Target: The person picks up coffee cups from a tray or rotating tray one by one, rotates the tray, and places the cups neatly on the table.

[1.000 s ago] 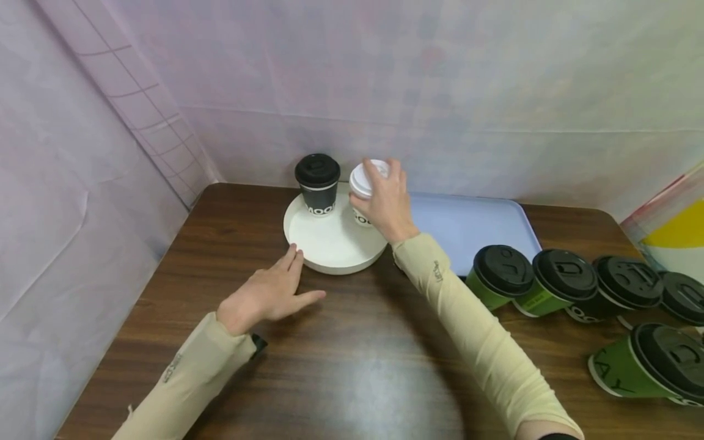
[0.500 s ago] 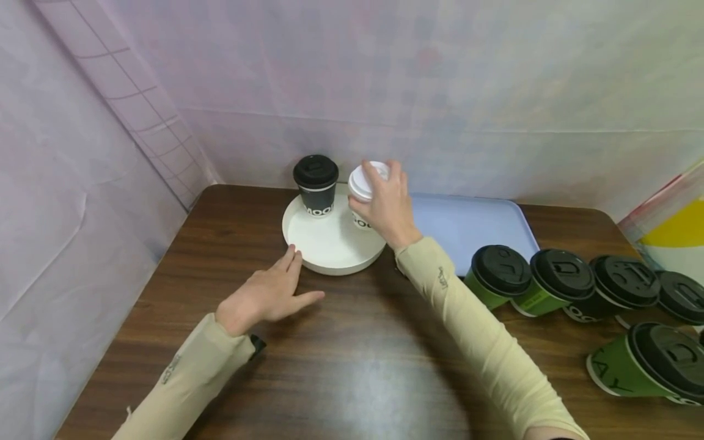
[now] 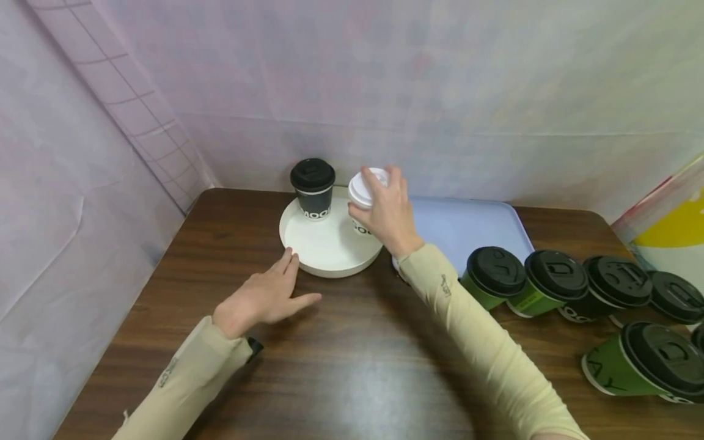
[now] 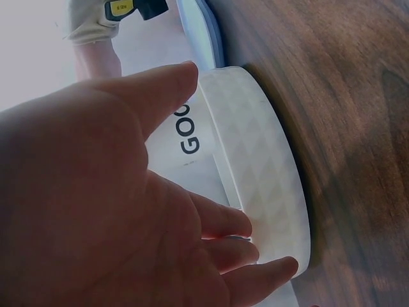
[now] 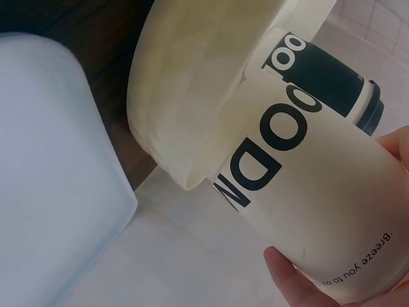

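Note:
My right hand (image 3: 390,214) grips a white paper coffee cup (image 5: 326,192) with a white lid from above and the side. The cup stands at the right part of a round white tray (image 3: 324,247), its base partly hidden by the tray wall in the right wrist view. Behind and left of it, a dark paper cup (image 3: 315,200) with a black lid is upright on the same tray. My left hand (image 3: 261,299) reaches to the tray's front left rim with straight fingers and thumb spread; in the left wrist view its fingertips overlap the tray wall (image 4: 265,160).
A pale blue rectangular tray (image 3: 467,229) lies right of the round one, partly behind my right forearm. Several black-lidded cups, including a green cup (image 3: 616,363) and a dark cup (image 3: 577,311), stand along the right side of the wooden table (image 3: 341,366). Wall sheeting closes off the back.
The white cup and my right hand have shifted slightly toward me and to the right, relative to the dark cup. My left hand keeps its place at the rim.

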### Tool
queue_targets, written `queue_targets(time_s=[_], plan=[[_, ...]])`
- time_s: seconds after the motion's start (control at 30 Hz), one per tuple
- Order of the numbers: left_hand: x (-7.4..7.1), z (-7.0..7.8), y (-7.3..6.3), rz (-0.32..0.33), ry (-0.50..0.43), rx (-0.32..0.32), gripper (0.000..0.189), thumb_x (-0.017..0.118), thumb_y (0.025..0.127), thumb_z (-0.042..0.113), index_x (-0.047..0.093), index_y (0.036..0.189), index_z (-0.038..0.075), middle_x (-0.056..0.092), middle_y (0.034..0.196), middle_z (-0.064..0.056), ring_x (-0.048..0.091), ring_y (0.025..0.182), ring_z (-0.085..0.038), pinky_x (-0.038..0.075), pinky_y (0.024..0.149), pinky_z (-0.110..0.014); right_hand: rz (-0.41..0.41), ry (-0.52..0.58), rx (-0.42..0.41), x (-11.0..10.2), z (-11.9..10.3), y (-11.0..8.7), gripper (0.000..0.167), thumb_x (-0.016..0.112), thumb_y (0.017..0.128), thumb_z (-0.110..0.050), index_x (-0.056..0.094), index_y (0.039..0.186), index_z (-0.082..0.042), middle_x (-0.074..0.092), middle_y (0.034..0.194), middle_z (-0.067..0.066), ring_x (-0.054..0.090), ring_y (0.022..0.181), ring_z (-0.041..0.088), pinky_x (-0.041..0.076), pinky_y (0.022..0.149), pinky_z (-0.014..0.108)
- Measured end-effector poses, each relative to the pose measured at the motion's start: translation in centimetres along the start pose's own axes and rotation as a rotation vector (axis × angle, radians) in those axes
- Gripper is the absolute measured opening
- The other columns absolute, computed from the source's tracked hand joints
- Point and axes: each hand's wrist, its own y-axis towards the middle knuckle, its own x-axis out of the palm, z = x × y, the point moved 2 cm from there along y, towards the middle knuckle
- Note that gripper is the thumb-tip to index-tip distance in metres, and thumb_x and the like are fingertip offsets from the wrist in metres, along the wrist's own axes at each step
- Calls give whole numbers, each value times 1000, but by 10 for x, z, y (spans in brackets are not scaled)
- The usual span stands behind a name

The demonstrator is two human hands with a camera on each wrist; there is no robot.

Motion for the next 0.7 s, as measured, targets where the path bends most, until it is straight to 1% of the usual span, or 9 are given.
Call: queue_targets(time_s=[0.33,0.7], plan=[[0,-2,0,-7,-21,-3,97,45,104,61,11,162,-9,2,172,-30,19,159,-46,31,123,-64,8,-2,-16,-2,2,-9,74,83,83,-33,55,149,-15,38,151,32,49,132,49,61,91,56],[2,-6,3,-6,-13,-1,97,45,104,61,14,161,-11,3,171,-32,21,158,-48,34,122,-63,26,-5,-40,-7,-2,-20,74,83,82,-34,57,148,-15,42,148,31,49,132,48,60,95,56]])
